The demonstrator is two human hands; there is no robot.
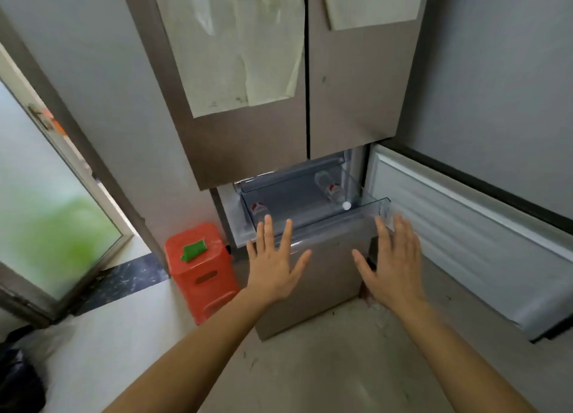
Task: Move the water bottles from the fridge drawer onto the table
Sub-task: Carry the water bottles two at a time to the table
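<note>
The fridge's clear plastic drawer [356, 212] stands pulled out below the two closed upper doors. One clear water bottle [333, 191] with a red label and white cap lies at the drawer's right side. A second bottle [259, 208] shows only its red label at the left end. My left hand [274, 262] is spread open just in front of the drawer's left half. My right hand [392, 260] is spread open before its right end. Neither hand holds anything. No table is in view.
The lower right fridge door [483, 236] is swung open to the right of my right hand. An orange plastic stool [201, 270] with a green object on it stands left of the fridge. A glass door [46, 211] is at far left; a dark bag lies at the bottom left.
</note>
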